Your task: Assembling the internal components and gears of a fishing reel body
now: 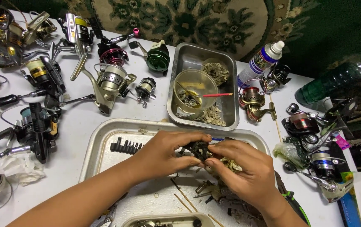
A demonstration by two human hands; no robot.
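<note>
Over a large metal tray (pixel 105 134), my left hand (pixel 163 153) and my right hand (pixel 243 168) together grip a small black reel part (pixel 199 149). The left fingers pinch it from the left, while the right fingers close on it from the right. A bit of dirty rag (pixel 231 164) shows under my right thumb. Loose small metal parts (pixel 214 189) and thin wooden sticks (pixel 184 201) lie on the tray below my hands. A black strip of screwdriver bits (pixel 126 146) rests on the tray's left side.
Several fishing reels (pixel 109 82) crowd the white table at left and at right (pixel 310 130). A smaller steel tray (pixel 226 75) holds a clear cup with parts and a red-handled tool (pixel 214 95). A spray can (pixel 260 61) and a green bottle (pixel 336 82) stand at the back right.
</note>
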